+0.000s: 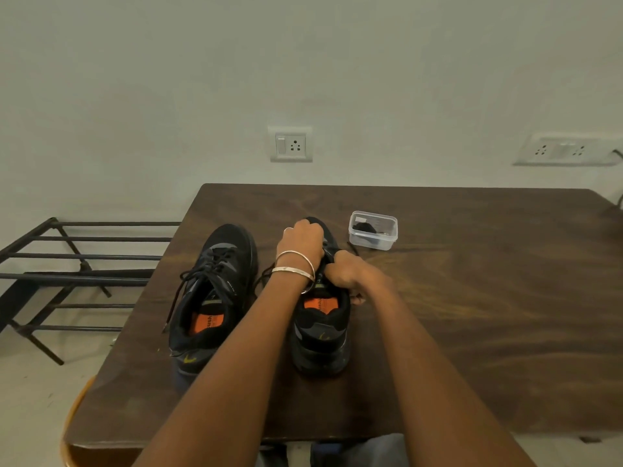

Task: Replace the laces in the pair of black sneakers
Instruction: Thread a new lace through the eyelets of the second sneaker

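From the head view, both sneakers stand on the worktop [472, 298]. The left hand [303, 241] and right hand [340, 271] are curled down on the lacing of the right sneaker [320, 332], seemingly pinching its lace. The left sneaker [212, 298] is laced but untied. Early going, I'd judge: the plastic box [372, 229] behind holds something dark, perhaps the spare laces.

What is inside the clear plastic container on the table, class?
Through the clear plastic container a dark bundle shows, possibly rolled laces. The view is too small to tell exactly what it is, or what lies beneath it.
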Motion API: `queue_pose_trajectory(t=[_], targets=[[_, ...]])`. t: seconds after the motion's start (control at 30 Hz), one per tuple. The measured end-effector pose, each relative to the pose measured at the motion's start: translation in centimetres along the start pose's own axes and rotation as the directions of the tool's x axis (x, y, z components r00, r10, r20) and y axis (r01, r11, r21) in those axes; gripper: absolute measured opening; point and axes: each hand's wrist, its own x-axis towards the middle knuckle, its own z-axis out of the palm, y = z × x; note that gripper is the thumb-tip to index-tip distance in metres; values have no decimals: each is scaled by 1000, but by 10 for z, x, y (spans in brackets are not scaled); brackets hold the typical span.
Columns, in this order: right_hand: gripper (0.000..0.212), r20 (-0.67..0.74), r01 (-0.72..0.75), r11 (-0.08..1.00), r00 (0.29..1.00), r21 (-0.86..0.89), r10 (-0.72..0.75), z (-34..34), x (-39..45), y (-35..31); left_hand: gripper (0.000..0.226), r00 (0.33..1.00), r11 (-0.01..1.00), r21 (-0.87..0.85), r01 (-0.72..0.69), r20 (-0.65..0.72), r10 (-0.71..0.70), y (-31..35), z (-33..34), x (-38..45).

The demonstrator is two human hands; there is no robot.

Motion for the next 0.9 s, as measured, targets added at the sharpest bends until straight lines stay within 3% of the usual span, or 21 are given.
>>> queue_pose_trajectory(t=[0.1, 0.2, 0.27, 0.33, 0.4, 0.5, 0.6, 0.73, 0.8, 0.9], targets=[[14, 2, -1, 1000, 1000, 3, 1, -1, -1, 0, 26, 1000, 998, -60, 26, -2, -26, -4, -1, -1], [17, 5, 1, 999, 1000, 41, -1, -2, -5, -1, 31, 978, 938, -305, 163, -74, -194, -23, -5, -3], [19, 1, -2, 998, 1000, 61, 2, -2, -7, -1, 35, 906, 830, -489, 270, -163, -391, -41, -14, -5], [20, 0, -2, 998, 1000, 60, 2, -3, -8, -2, 37, 780, 705, -628, 329, -240, -577, -61, -25, -8], [21, -4, 3, 999, 1000, 42, -3, -3, -8, -3, 32, 715, 659, -699, 278, -308, -628, -72, -29, -11], [20, 5, -2, 999, 1000, 54, 2, -3, -9, -3, 17, 732, 725, -658, 204, -389, -559, -71, -25, -16], [19, 11, -11, 998, 1000, 55, 11, -3, -10, -4, 22, 845, 882, -459, 111, -423, -327, -63, -20, -8], [20, 8, -16, 999, 1000, 34, 15, -3, -10, -5, 19, 981, 962, -263, -75, -195, 23, -40, -6, -2], [20, -1, -1, 1000, 1000, 9, 1, -2, -9, -5, 21, 992, 975, -205, -90, -104, 70, -29, 1, -4], [20, -6, 5, 1000, 1000, -11, -5, -2, -7, -4, 21, 996, 984, -174, -38, -88, 23, -21, 2, -3]])
